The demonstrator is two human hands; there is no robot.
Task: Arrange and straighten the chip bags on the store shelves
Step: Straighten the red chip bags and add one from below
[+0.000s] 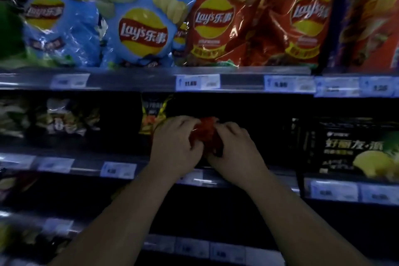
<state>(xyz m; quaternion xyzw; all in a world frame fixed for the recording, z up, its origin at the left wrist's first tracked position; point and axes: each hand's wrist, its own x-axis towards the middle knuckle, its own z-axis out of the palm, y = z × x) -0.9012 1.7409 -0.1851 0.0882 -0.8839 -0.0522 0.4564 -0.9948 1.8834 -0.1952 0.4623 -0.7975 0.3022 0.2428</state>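
Head view: centre of frame, middle shelf [86, 166]. Left hand [174, 142] and right hand [235, 147] both clutch a red bag [207, 130], seemingly crumpled in dim light. Blue bags [138, 28] and red-orange bags [213, 26] line the upper frame.

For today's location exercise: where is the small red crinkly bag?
In the head view, centre frame, the small red crinkly bag is at the dark middle shelf, gripped between left hand and right hand, right of a black-and-yellow bag.
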